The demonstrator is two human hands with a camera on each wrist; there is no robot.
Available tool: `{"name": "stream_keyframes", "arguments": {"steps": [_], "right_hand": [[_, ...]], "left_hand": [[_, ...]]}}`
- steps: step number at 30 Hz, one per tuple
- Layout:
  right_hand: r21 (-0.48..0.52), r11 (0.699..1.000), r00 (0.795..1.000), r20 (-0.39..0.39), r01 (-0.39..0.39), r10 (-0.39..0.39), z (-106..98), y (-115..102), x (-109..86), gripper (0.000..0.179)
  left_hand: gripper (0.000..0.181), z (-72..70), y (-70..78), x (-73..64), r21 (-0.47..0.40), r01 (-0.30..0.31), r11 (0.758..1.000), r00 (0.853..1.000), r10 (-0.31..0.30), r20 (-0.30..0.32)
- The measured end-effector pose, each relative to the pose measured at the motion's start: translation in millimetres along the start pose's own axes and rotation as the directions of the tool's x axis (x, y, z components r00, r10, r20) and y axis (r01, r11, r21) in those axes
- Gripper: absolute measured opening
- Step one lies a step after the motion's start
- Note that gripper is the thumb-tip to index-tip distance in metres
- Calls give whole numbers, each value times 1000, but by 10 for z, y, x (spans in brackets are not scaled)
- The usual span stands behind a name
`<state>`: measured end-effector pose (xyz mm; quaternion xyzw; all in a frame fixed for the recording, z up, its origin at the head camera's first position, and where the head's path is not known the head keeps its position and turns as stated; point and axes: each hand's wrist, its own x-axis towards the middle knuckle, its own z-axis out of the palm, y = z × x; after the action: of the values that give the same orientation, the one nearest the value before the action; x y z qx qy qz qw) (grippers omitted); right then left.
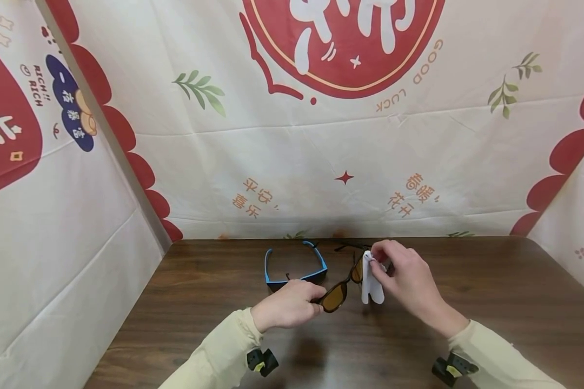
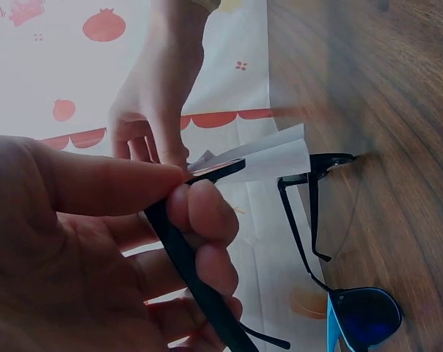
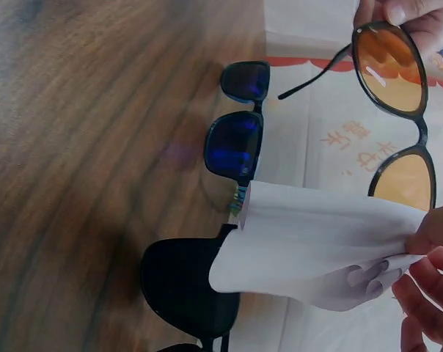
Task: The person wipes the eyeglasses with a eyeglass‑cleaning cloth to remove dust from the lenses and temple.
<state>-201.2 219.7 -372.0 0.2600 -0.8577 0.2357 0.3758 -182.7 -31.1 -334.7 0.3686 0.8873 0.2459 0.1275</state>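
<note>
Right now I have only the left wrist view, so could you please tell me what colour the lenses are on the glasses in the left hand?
Observer: They are amber; the head view shows the left hand holding those glasses at one end.
Operator: Thank you. Does the white cloth in the right hand overlap either lens?
Observer: In the right wrist view it hides part of the lens farther from the left hand; I cannot tell whether it touches.
Operator: And the blue-framed glasses, where I see one lens?
Observer: The right wrist view shows both of their lenses, dark with a blue sheen.
</note>
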Motion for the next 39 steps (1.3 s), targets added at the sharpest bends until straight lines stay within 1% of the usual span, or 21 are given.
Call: {"name": "stream_keyframes", "arguments": {"steps": [3,6,8,11,14,15,16,18,19,21,23,25,28,31,33,36,39], "right_hand": [[14,1000,1000,1,5,-5,-7,-30,42,24],[40,998,999,8,43,-43,-9,-89,75,23],[54,995,997,13,80,-81,-7,-132,84,24],[69,988,990,22,136,-138,7,-191,74,23],[76,983,985,28,167,-170,32,-223,45,14],[77,982,985,30,170,-173,41,-228,35,12],[74,982,984,27,173,-175,49,-229,27,14],[64,983,985,27,169,-171,62,-218,14,18],[55,984,985,24,167,-169,64,-209,12,16],[36,987,987,21,156,-157,61,-175,15,12],[17,991,991,20,134,-134,46,-132,22,15],[1,995,995,17,102,-102,25,-88,38,23],[-1,999,999,11,53,-53,-7,-38,69,25],[18,999,999,12,34,-34,-28,-26,104,26],[31,998,999,19,47,-47,-33,-41,117,27],[36,994,994,30,100,-101,-26,-79,114,24],[35,985,985,36,167,-168,-13,-112,97,10]], "left_hand": [[13,7,0,-5,2,5,1000,1000,-5,1],[13,8,-5,-3,5,2,1000,1000,-1,-12],[14,7,-11,-1,9,-3,1000,1000,3,-29],[15,3,-19,2,-10,-7,1000,998,6,-60],[14,-1,-26,8,-34,-12,999,996,9,-90],[14,-2,-31,11,-40,-15,999,995,11,-96],[15,-3,-34,12,-42,-18,999,995,14,-99],[18,-7,-40,8,-29,-25,999,994,22,-105],[20,-10,-41,6,-20,-31,999,994,29,-107],[24,-15,-44,-1,-4,-42,999,993,41,-107],[25,-18,-43,-7,5,-46,999,993,46,-105],[25,-20,-41,-12,4,-45,999,995,45,-89],[24,-18,-40,-21,-18,-34,999,998,33,-54],[24,-22,-36,-30,-33,-26,999,999,25,-31],[24,-23,-35,-33,-29,-26,999,999,25,-32],[24,-22,-36,-32,-17,-31,999,999,30,-38],[22,-22,-43,-29,-11,-33,999,999,32,-41]]}}
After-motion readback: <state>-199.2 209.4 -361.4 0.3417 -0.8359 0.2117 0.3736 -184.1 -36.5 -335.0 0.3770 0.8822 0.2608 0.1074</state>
